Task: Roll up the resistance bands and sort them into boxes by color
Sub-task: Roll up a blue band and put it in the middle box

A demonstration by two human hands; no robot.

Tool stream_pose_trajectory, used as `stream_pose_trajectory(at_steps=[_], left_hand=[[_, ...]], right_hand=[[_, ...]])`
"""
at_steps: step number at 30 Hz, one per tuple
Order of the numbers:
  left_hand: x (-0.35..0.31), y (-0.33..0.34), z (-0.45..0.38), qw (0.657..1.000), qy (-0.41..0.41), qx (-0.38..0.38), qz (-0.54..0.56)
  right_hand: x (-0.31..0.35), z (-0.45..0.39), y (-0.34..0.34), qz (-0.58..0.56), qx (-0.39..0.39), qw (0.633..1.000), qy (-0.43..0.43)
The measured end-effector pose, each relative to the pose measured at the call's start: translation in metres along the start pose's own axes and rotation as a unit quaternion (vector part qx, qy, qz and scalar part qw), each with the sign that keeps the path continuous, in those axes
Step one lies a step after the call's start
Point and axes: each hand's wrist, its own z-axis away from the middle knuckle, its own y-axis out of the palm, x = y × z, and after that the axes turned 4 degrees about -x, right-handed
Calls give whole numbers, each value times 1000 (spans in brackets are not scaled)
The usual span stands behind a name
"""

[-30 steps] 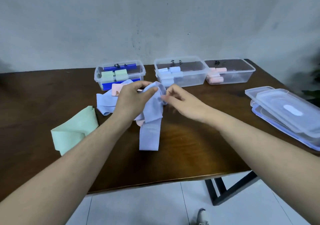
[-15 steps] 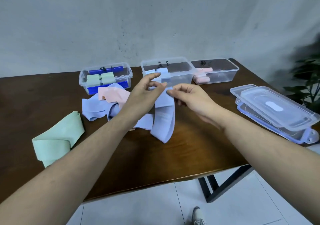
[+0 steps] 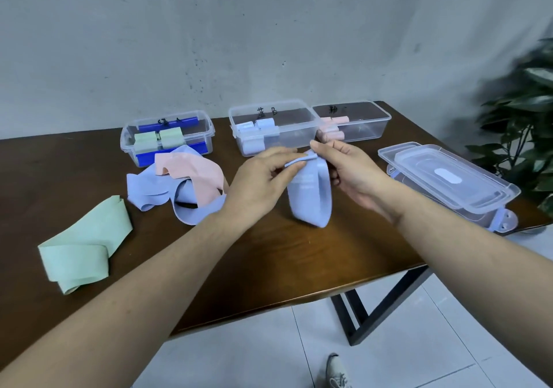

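A light blue resistance band (image 3: pixel 311 196) hangs as a loop above the table. My left hand (image 3: pixel 260 181) and my right hand (image 3: pixel 350 172) both pinch its top edge, close together. A pile of loose bands lies to the left: another blue band (image 3: pixel 149 187) and a pink band (image 3: pixel 194 169) on top of it. A green band (image 3: pixel 80 244) lies flat at the far left. Three clear boxes stand at the back: one with green rolls (image 3: pixel 209 130), one with blue rolls (image 3: pixel 299 139), one with pink rolls (image 3: pixel 374 127).
Stacked clear lids (image 3: pixel 449 175) sit at the table's right end. A plant (image 3: pixel 526 112) stands beyond the right edge. The wooden table (image 3: pixel 269 262) has its front edge near me, with a black metal leg (image 3: pixel 368 316) and tiled floor below.
Both hands lifted the blue band clear of the pile and brought it to the right. The band now hangs as a loop from its pinched top edge.
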Motion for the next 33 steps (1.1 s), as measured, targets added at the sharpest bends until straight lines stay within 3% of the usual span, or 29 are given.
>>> stream_pose_trajectory(at_steps=[4, 7, 10, 15, 20, 25, 29, 33], left_hand=[[-4, 5, -2, 997, -49, -38, 35], [-12, 6, -8, 987, -129, -53, 81], [-21, 6, -15, 983, -148, -39, 97], [-26, 6, -24, 968, -185, -27, 170], [-31, 1, -32, 943, -225, -2, 244], [-30, -7, -49, 908, -296, -29, 295], [-26, -11, -61, 875, -348, -52, 334], [-10, -11, -72, 830, -399, -72, 384]], right_hand=[[-6, 5, -12, 49, -32, 997, 47], [-13, 10, -18, 203, -34, 976, 70], [-14, 15, -17, 301, -41, 952, 43], [-5, 20, -13, 262, -23, 965, -12], [-4, 22, -9, 193, 71, 979, 10], [-8, 16, -6, 164, 73, 983, -41], [-7, 12, -6, 110, 92, 990, -6], [-10, 11, -10, 194, 121, 973, 37]])
